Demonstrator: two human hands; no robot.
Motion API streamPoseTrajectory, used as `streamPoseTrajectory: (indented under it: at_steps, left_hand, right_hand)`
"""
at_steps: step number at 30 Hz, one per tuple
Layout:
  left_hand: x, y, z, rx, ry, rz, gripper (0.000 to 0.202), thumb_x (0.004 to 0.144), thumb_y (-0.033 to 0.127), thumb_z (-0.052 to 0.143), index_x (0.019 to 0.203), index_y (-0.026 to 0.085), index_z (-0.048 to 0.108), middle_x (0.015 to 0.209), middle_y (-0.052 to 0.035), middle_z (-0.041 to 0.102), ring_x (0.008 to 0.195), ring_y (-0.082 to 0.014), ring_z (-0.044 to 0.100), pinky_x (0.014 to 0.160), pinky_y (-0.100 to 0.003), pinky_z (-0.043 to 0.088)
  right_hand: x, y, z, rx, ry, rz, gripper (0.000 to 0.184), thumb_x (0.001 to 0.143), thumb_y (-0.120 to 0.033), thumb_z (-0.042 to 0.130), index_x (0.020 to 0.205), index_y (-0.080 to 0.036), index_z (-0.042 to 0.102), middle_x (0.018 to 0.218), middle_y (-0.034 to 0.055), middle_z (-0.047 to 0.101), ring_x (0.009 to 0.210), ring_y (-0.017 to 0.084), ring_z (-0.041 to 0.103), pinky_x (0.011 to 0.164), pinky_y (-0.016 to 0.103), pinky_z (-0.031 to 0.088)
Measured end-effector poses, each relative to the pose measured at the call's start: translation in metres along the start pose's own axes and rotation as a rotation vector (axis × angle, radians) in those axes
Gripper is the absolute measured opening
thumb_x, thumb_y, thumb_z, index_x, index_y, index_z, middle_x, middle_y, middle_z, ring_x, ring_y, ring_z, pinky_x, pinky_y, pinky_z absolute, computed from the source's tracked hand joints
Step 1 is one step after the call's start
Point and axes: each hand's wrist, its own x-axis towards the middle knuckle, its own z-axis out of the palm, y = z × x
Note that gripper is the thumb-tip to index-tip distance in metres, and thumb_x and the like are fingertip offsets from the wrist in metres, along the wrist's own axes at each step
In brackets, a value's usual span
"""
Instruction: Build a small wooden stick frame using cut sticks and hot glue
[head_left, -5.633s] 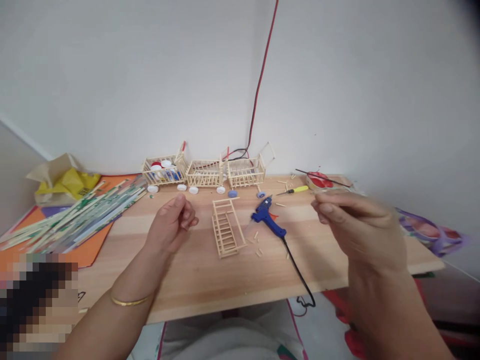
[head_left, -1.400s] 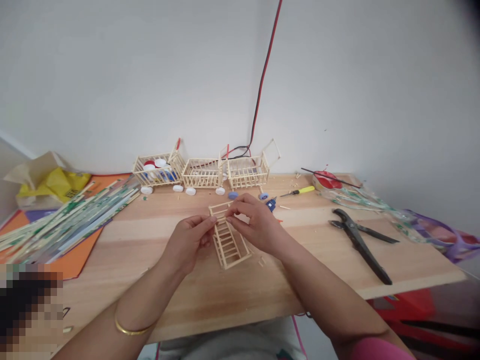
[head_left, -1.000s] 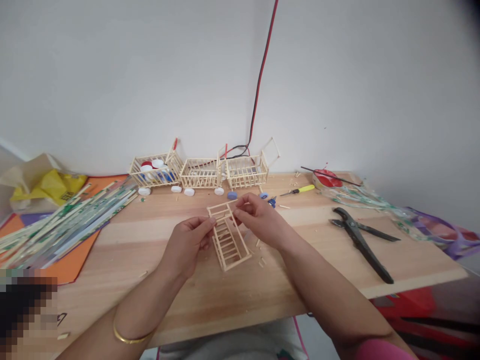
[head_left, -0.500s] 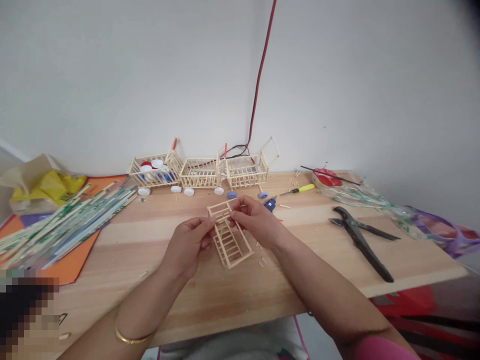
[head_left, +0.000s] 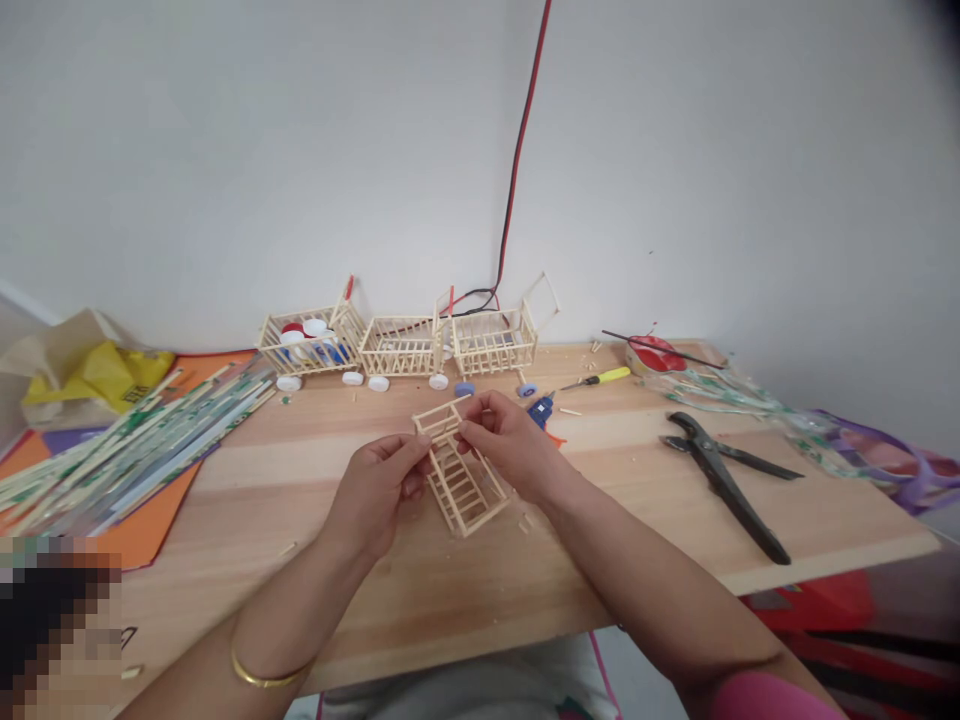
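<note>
A small ladder-like frame of thin wooden sticks point(head_left: 463, 490) lies in the middle of the wooden board point(head_left: 375, 590). My left hand point(head_left: 379, 490) pinches its left rail with thumb and fingers closed. My right hand point(head_left: 510, 445) is closed on the frame's far end, fingertips pressed to the top rung. A gold bangle sits on my left wrist.
Three stick carts point(head_left: 401, 345) with bottle-cap wheels stand by the wall. Black pliers point(head_left: 724, 480) lie to the right, with a yellow screwdriver point(head_left: 600, 379), a blue glue gun point(head_left: 541, 408) and a red lid point(head_left: 654, 355) behind them. Wrapped sticks point(head_left: 127, 440) lie on orange paper at left.
The right hand left the pliers on the board and came to the frame. In the last second both hands held it, and its near end shifted slightly right.
</note>
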Motion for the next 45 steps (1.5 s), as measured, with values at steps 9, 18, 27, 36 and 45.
streamPoseTrajectory:
  at_steps: [9, 18, 27, 36, 45]
  left_hand:
    - [0.001, -0.003, -0.002, 0.012, 0.0, 0.012, 0.026, 0.069, 0.032, 0.069, 0.057, 0.011, 0.056, 0.051, 0.0034, 0.049, 0.042, -0.0031, 0.032, 0.043, -0.019, 0.024]
    - [0.001, -0.004, -0.001, 0.041, 0.019, 0.027, 0.027, 0.07, 0.033, 0.068, 0.058, 0.012, 0.057, 0.051, 0.0035, 0.049, 0.041, -0.0029, 0.032, 0.043, -0.019, 0.024]
    - [-0.001, -0.003, 0.001, 0.058, 0.035, 0.038, 0.028, 0.068, 0.033, 0.069, 0.055, 0.013, 0.055, 0.048, 0.004, 0.046, 0.041, -0.0034, 0.032, 0.043, -0.019, 0.025]
    - [-0.001, 0.0, -0.001, 0.0, -0.002, -0.014, 0.028, 0.066, 0.031, 0.07, 0.053, 0.014, 0.052, 0.047, 0.0055, 0.044, 0.042, -0.0037, 0.031, 0.043, -0.018, 0.024]
    - [0.001, -0.002, -0.006, -0.074, -0.077, -0.031, 0.028, 0.068, 0.034, 0.071, 0.059, 0.014, 0.054, 0.052, 0.0051, 0.047, 0.044, -0.0038, 0.031, 0.044, -0.017, 0.025]
  right_hand:
    - [0.001, -0.007, 0.002, 0.138, 0.025, 0.165, 0.009, 0.073, -0.022, 0.057, 0.075, -0.018, 0.049, 0.064, -0.0035, 0.062, 0.057, 0.008, 0.057, 0.052, 0.019, 0.039]
    - [-0.003, -0.013, -0.001, -0.06, 0.008, 0.038, 0.003, 0.075, -0.018, 0.053, 0.073, -0.017, 0.054, 0.064, -0.0014, 0.065, 0.057, 0.009, 0.06, 0.053, 0.02, 0.043]
    - [-0.004, -0.013, -0.002, -0.126, 0.008, 0.011, 0.004, 0.076, -0.019, 0.053, 0.073, -0.017, 0.056, 0.067, -0.0004, 0.064, 0.064, 0.013, 0.065, 0.055, 0.022, 0.046]
    - [-0.007, -0.003, -0.005, -0.292, -0.061, -0.199, 0.01, 0.074, -0.025, 0.061, 0.082, -0.019, 0.058, 0.076, -0.0015, 0.059, 0.063, 0.009, 0.055, 0.059, 0.023, 0.043]
    - [-0.007, -0.014, -0.017, -0.494, -0.043, -0.406, 0.011, 0.082, -0.028, 0.059, 0.078, -0.019, 0.063, 0.078, 0.0008, 0.056, 0.071, 0.011, 0.049, 0.065, 0.024, 0.039]
